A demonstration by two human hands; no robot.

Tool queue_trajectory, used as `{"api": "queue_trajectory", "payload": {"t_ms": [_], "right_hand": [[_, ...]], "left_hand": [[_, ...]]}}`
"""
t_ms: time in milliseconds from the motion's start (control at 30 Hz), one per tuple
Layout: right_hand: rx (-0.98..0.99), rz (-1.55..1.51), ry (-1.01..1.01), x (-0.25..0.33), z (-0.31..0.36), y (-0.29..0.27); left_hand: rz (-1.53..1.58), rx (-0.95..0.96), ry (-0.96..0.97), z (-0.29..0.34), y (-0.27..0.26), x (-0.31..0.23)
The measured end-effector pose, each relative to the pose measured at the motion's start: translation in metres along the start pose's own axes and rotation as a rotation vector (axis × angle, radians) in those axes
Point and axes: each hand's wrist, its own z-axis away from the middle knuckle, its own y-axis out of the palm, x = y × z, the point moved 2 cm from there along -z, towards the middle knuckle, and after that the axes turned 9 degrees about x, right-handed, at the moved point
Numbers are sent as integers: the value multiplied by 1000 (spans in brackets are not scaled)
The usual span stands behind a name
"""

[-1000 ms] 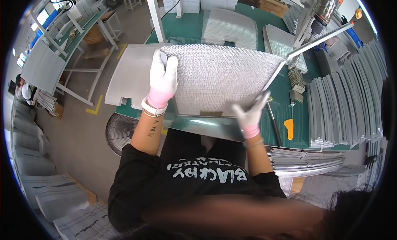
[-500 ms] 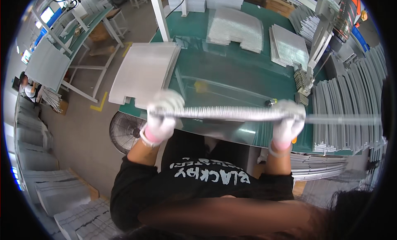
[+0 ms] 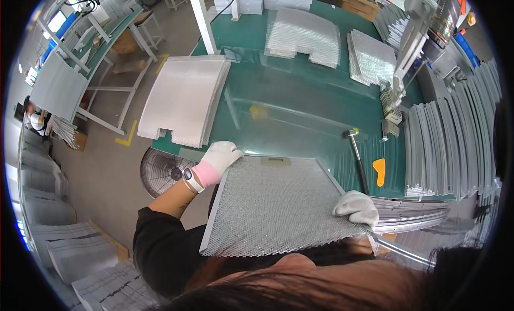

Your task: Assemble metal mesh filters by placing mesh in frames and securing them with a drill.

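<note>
A silver metal mesh filter panel is tilted up over the table's front edge. It has thin metal edging on its left, far and right sides, and a small latch plate on the far edge. My left hand, in a white glove with a pink cuff, is closed on the far left corner. On the right edge my gloved right hand grips the panel, fingers curled over it. A thin metal strip sticks out past that hand to the lower right; whether it is joined to the panel I cannot tell.
On the green table lie a hammer and an orange scraper-like piece. Mesh sheets are stacked at left, more at the back. Metal strips stand at right, beside a mounted tool. A fan stands at floor level.
The panel was edge-on and level above the table, blurred, with both hands on it. Now it is lower and nearer, its mesh face showing. The right hand has come down and nearer.
</note>
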Motion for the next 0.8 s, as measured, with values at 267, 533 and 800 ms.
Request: {"api": "queue_trajectory", "payload": {"t_ms": [267,533,800], "right_hand": [[-96,0,50,-34,-47,-14],[-203,82,122,-68,-83,-20],[-609,41,57,-82,-102,-13]], "left_hand": [[939,-396,1140,45,-114,-62],[893,-1198,680,15,-118,-33],[836,-1269,423,7,-116,-34]]}}
